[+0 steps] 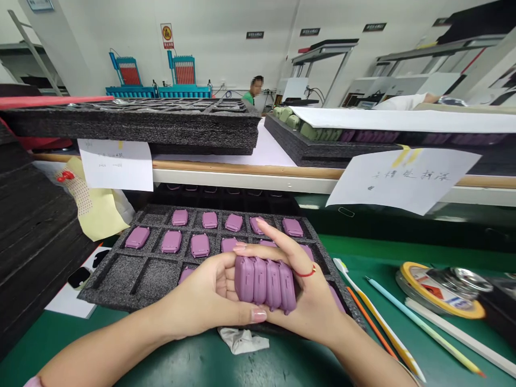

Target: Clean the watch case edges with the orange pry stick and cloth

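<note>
A row of several purple watch cases (264, 284), pressed side by side, is held between my two hands above the tray. My left hand (203, 287) wraps the left end, its thumb along the lower edge and its fingers behind. Around the right end curls my right hand (312, 290), with a red string at one finger and its index finger stretched upward. Below lies a black foam tray (157, 277) with purple watch cases such as this one (200, 245) in its compartments. My hands hide part of the tray.
Toothbrush (374, 317), pencil (427, 325) and tape roll (439, 290) lie on the green table at right. A white cloth (244, 340) is in front. Foam trays (161, 126) sit on the shelf above, with paper notes (403, 180) hanging. A person (252, 92) is in the background.
</note>
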A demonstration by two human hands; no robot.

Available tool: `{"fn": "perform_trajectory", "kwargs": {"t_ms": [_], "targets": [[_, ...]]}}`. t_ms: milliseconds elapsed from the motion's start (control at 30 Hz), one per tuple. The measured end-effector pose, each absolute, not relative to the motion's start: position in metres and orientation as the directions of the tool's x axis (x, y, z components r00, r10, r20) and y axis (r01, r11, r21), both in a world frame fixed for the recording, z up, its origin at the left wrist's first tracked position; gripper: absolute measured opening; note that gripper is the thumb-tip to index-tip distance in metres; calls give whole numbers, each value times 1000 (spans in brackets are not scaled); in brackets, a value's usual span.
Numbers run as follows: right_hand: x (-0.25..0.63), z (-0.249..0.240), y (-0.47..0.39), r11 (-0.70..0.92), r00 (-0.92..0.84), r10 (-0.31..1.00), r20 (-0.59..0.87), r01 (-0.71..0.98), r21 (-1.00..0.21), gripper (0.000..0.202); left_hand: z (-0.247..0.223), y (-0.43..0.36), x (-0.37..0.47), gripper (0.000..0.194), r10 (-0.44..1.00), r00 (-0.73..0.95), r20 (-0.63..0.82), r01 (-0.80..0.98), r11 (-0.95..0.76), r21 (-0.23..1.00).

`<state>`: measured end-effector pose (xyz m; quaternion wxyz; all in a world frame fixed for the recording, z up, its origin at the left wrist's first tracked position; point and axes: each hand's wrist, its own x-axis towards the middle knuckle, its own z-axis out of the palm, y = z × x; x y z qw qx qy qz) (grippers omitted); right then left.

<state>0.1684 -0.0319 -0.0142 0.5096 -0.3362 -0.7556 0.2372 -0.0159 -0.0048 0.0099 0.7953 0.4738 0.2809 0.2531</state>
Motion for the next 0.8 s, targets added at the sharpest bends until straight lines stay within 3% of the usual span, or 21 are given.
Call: {"fn": "perform_trajectory", "kwargs": {"t_ms": [800], "targets": [[164, -18, -30, 692, -219, 722, 656, 224, -686, 101, 5, -1, -18, 49, 674, 705, -219, -161, 453, 877]]}}
